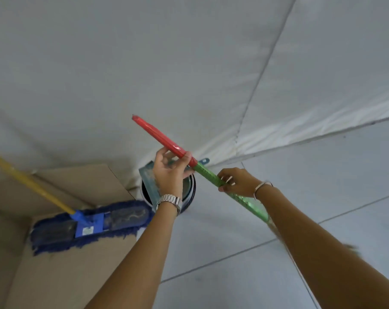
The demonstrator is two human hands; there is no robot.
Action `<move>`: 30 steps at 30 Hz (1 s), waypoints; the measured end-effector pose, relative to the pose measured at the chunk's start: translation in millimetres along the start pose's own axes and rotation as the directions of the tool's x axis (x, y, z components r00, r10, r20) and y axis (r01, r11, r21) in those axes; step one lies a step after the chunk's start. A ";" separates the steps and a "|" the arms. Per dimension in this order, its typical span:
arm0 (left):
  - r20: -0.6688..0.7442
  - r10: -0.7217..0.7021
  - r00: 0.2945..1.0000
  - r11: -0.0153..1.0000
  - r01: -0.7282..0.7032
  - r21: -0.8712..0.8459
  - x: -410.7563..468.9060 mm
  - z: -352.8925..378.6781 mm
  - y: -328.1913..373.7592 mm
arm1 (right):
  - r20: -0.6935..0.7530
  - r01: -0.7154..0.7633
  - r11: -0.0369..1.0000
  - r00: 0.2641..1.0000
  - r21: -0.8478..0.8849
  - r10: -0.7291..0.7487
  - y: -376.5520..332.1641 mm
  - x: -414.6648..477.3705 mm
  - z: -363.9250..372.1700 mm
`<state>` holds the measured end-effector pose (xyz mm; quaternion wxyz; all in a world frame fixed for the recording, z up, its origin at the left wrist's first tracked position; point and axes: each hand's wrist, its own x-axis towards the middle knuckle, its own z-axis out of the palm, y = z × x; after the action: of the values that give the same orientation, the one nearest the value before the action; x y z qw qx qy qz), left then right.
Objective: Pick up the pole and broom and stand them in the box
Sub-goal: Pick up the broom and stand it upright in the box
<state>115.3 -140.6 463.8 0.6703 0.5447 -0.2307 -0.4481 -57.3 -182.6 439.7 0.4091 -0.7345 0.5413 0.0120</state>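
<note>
- Broom (211,175): held in the air, tilted, red upper handle pointing up-left, green lower section running down-right behind the right forearm.
- Left hand (170,172): fingers curled around the red section near the red-green joint.
- Right hand (238,182): fingers pinching the green section.
- Pole (28,181): yellow, joined to a blue mop head (91,224), resting in the cardboard box (77,275).
- Bucket (189,192): on the floor beside the box, below the left hand.

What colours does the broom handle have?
Red at its upper end, shiny patterned green lower down on the broom handle; the head view shows it.
</note>
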 end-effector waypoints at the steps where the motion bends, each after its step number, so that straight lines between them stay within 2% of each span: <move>1: 0.046 0.018 0.999 1.000 -0.018 0.004 0.0 5.1 25.3 | -0.026 0.016 0.999 1.000 0.031 -0.016 -14.2 -8.2 -12.6; 7: 0.247 0.085 0.965 0.987 -0.116 0.114 -9.6 31.6 159.2 | -0.150 0.119 0.982 0.984 0.146 -0.096 -95.0 -60.1 -75.7; 12: 0.398 0.159 0.903 0.960 -0.235 0.150 -23.3 47.7 290.0 | -0.225 0.198 0.950 0.964 0.243 -0.143 -187.3 -108.2 -130.0; 18: 0.522 0.212 0.826 0.909 -0.363 0.204 -51.2 53.7 420.6 | -0.291 0.308 0.845 0.937 0.436 -0.192 -288.4 -160.2 -166.8; 25: 0.587 0.262 0.766 0.822 -0.496 0.281 -85.1 20.0 561.9 | -0.332 0.443 0.702 0.894 0.557 -0.301 -409.1 -212.8 -180.3; 30: 0.569 0.339 0.749 0.765 -0.572 0.296 -98.3 -28.4 638.1 | -0.304 0.493 0.655 0.870 0.572 -0.389 -490.1 -231.0 -175.4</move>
<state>312.6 -38.7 1070.8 0.5357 0.4793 -0.6174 -0.3196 167.0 -70.0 950.9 0.5788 -0.6610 0.3476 -0.3276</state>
